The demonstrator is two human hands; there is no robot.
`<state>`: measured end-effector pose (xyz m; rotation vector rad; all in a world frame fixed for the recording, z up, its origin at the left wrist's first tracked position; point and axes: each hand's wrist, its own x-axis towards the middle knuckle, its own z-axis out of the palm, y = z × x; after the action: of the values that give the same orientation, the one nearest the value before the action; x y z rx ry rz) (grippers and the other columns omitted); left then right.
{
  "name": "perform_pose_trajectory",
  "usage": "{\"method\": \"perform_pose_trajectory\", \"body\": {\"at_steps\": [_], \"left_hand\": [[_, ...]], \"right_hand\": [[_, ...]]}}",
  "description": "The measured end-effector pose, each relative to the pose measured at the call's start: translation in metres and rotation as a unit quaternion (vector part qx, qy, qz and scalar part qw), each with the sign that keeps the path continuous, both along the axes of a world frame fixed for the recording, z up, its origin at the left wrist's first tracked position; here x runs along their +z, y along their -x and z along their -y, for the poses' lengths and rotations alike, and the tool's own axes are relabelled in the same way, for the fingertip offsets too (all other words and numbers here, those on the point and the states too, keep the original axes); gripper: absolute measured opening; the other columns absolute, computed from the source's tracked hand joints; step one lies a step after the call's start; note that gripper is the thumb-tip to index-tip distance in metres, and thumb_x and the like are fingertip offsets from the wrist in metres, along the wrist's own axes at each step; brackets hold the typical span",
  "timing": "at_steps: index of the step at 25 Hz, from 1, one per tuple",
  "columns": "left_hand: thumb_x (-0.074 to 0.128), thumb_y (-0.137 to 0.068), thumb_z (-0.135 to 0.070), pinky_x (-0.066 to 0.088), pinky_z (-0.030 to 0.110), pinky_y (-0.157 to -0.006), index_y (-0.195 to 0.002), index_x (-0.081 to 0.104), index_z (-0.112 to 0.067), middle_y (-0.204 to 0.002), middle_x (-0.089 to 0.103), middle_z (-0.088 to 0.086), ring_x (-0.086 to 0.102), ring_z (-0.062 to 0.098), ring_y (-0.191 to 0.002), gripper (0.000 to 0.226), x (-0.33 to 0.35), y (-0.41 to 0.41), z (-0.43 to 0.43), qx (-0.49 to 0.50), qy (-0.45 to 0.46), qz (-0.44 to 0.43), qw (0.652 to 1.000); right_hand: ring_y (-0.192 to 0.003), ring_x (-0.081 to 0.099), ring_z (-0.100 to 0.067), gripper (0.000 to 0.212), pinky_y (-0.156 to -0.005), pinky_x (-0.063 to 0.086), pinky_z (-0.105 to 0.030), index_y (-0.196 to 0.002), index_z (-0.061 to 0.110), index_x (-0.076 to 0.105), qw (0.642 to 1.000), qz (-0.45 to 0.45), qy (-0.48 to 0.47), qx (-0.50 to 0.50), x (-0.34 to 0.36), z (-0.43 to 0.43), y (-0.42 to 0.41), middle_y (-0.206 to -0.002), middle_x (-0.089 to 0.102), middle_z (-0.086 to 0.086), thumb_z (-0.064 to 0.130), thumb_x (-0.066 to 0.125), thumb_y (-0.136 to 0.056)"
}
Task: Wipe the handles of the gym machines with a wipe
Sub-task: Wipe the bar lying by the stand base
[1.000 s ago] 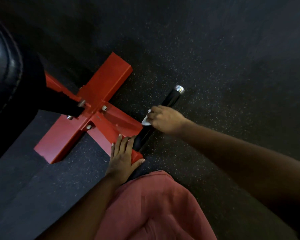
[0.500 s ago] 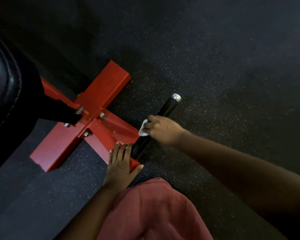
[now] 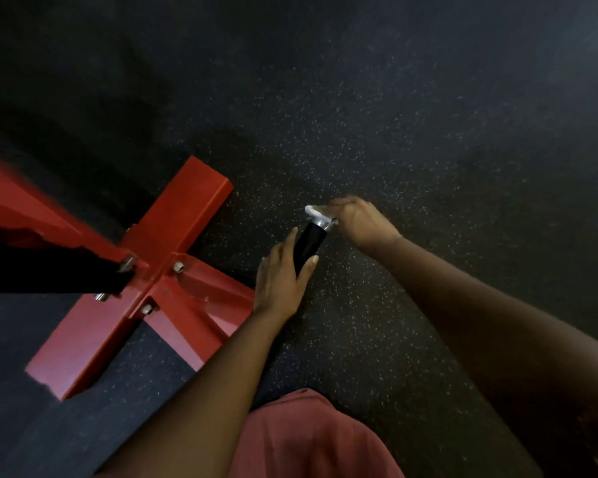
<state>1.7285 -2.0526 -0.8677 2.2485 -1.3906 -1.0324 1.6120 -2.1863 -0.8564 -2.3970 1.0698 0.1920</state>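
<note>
A black handle (image 3: pixel 308 244) with a silver end cap sticks out from the red cross-shaped machine base (image 3: pixel 159 270) low over the floor. My left hand (image 3: pixel 280 281) wraps around the handle's lower part, fingers on one side and thumb on the other. My right hand (image 3: pixel 359 222) is at the handle's tip and pinches a white wipe (image 3: pixel 313 211) against the silver end cap. The hand hides most of the wipe.
Dark speckled rubber floor (image 3: pixel 394 115) spreads all around. A black padded part of the machine (image 3: pixel 42 270) juts in from the left over the red base. My knee in reddish cloth (image 3: pixel 308 439) fills the bottom middle.
My right hand has slid the wipe up the handle from its middle to the silver end cap. My left hand has moved from the red base onto the handle. The view has shifted.
</note>
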Motion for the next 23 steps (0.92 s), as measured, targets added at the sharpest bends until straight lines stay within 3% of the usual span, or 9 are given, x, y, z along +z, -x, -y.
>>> {"method": "perform_pose_trajectory", "body": {"at_steps": [3,6,9,12,14,17,20,22,23], "left_hand": [[0.037,-0.095,-0.045,0.044,0.041,-0.092,-0.147,0.014,-0.028,-0.138,0.043,0.007,0.049,0.025,-0.119,0.060,-0.007,0.008,0.007,-0.020,-0.009,0.045,0.999],[0.032,-0.096,-0.045,0.047,0.042,-0.085,-0.147,0.014,-0.028,-0.136,0.044,0.004,0.053,0.024,-0.114,0.056,-0.011,0.010,0.004,-0.023,0.002,0.086,0.996],[0.030,-0.097,-0.045,0.045,0.041,-0.085,-0.146,0.015,-0.028,-0.137,0.043,0.004,0.052,0.024,-0.114,0.055,-0.013,0.008,0.004,-0.021,-0.003,0.083,0.996],[0.031,-0.096,-0.046,0.045,0.040,-0.081,-0.147,0.011,-0.033,-0.134,0.044,0.003,0.053,0.024,-0.112,0.056,-0.012,0.007,0.004,-0.024,0.003,0.078,0.997],[0.030,-0.096,-0.046,0.045,0.040,-0.081,-0.147,0.011,-0.033,-0.134,0.045,0.002,0.054,0.025,-0.111,0.056,-0.011,0.008,0.003,-0.023,0.002,0.081,0.996],[0.030,-0.096,-0.045,0.045,0.039,-0.080,-0.147,0.012,-0.033,-0.134,0.045,0.002,0.054,0.024,-0.110,0.055,-0.011,0.009,0.005,-0.018,-0.002,0.083,0.996],[0.029,-0.096,-0.046,0.045,0.039,-0.080,-0.146,0.013,-0.031,-0.134,0.044,0.002,0.054,0.024,-0.111,0.055,-0.011,0.009,0.004,-0.016,-0.012,0.081,0.996],[0.029,-0.096,-0.045,0.045,0.039,-0.080,-0.146,0.013,-0.031,-0.134,0.044,0.002,0.053,0.024,-0.111,0.054,-0.010,0.010,0.004,-0.017,-0.011,0.083,0.996],[0.029,-0.097,-0.045,0.044,0.039,-0.079,-0.146,0.013,-0.031,-0.135,0.043,0.001,0.053,0.025,-0.111,0.054,-0.009,0.010,0.004,-0.017,-0.008,0.083,0.996]], "right_hand": [[-0.101,0.059,-0.015,0.037,-0.084,0.041,-0.012,-0.119,0.011,0.060,0.972,0.130,-0.097,-0.171,-0.009,-0.021,0.016,-0.118,0.063,-0.008,-0.004,0.044,-0.089],[-0.113,0.057,-0.013,0.040,-0.091,0.034,-0.005,-0.116,0.010,0.064,0.954,0.236,-0.076,-0.171,-0.008,-0.027,0.014,-0.122,0.063,-0.007,-0.009,0.044,-0.086],[-0.110,0.059,-0.018,0.040,-0.085,0.037,-0.008,-0.114,0.011,0.065,0.958,0.215,-0.118,-0.150,-0.013,-0.011,-0.001,-0.120,0.064,-0.008,-0.008,0.043,-0.086],[-0.096,0.062,-0.021,0.044,-0.071,0.043,-0.022,-0.118,0.015,0.063,0.958,0.152,-0.164,-0.179,-0.016,-0.004,-0.003,-0.118,0.065,-0.006,-0.006,0.040,-0.087],[-0.091,0.064,-0.019,0.043,-0.066,0.044,-0.019,-0.118,0.016,0.063,0.956,0.143,-0.158,-0.201,-0.017,-0.010,0.010,-0.116,0.066,-0.007,-0.006,0.041,-0.087],[-0.104,0.062,-0.014,0.042,-0.079,0.040,-0.001,-0.115,0.012,0.065,0.957,0.207,-0.095,-0.182,-0.010,-0.023,0.020,-0.117,0.066,-0.006,-0.010,0.045,-0.084],[-0.109,0.060,-0.018,0.039,-0.094,0.045,-0.018,-0.114,0.010,0.065,0.962,0.219,-0.080,-0.142,-0.009,-0.016,0.007,-0.119,0.064,-0.009,-0.007,0.048,-0.084],[-0.103,0.062,-0.018,0.037,-0.089,0.047,-0.018,-0.115,0.010,0.064,0.961,0.212,-0.106,-0.143,-0.008,-0.010,-0.003,-0.117,0.065,-0.010,-0.005,0.048,-0.085],[-0.094,0.063,-0.014,0.038,-0.079,0.046,-0.011,-0.116,0.011,0.064,0.961,0.204,-0.116,-0.149,-0.008,-0.009,-0.004,-0.116,0.066,-0.009,-0.004,0.046,-0.086]]}}
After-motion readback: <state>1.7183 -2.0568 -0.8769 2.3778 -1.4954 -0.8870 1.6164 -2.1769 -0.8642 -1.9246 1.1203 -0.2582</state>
